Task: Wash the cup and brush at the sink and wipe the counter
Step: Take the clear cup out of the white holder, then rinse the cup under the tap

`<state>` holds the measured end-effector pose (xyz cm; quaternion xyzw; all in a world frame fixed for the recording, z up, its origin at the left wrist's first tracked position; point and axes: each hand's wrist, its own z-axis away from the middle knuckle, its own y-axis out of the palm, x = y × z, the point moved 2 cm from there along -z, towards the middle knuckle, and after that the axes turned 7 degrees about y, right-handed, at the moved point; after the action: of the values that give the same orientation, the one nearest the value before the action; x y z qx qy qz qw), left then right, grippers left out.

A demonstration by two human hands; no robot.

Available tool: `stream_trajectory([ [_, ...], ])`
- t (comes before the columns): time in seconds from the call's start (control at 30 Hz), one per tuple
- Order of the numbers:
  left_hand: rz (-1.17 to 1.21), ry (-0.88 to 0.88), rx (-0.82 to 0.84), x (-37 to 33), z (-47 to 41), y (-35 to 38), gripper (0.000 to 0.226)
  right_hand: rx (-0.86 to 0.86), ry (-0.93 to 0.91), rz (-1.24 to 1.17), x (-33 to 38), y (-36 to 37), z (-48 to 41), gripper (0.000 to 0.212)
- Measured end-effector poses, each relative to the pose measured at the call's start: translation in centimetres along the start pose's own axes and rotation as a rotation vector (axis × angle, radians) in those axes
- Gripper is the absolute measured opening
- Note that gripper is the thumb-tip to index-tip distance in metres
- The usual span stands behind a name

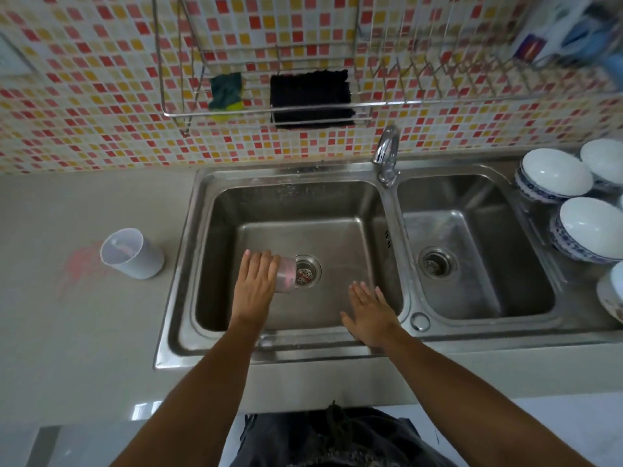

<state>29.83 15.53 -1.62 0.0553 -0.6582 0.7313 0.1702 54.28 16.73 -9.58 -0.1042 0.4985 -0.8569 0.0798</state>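
My left hand (pixel 257 284) grips a clear, pink-tinted cup (pixel 286 275), tipped on its side over the drain (pixel 306 272) of the left sink basin (pixel 357 244). My right hand (pixel 369 313) hovers with its fingers spread above the basin's front right part and holds nothing. A second cup (pixel 132 253), white, stands on the counter (pixel 84 325) left of the sink with a pink-handled brush inside it. A pink stain (pixel 81 264) marks the counter beside that cup. No water runs from the tap (pixel 387 153).
Several white bowls with blue rims (pixel 556 173) crowd the counter right of the right basin (pixel 478 251). A wire rack (pixel 269 109) on the tiled wall carries a green-yellow sponge (pixel 226 96) and a black cloth (pixel 312 99).
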Motion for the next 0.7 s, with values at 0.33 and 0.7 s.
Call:
stream_trajectory([
  [0.33,0.71,-0.14,-0.318,-3.4,-7.8,-5.1,0.063,-0.463,0.196,-0.655,-5.1,-13.1,-7.0,0.074],
  [0.7,1.147,-0.09,-0.301,-5.6,-16.9,-7.2,0.081,-0.377,0.138,-0.681,-8.2,-20.4,-14.7,0.053],
])
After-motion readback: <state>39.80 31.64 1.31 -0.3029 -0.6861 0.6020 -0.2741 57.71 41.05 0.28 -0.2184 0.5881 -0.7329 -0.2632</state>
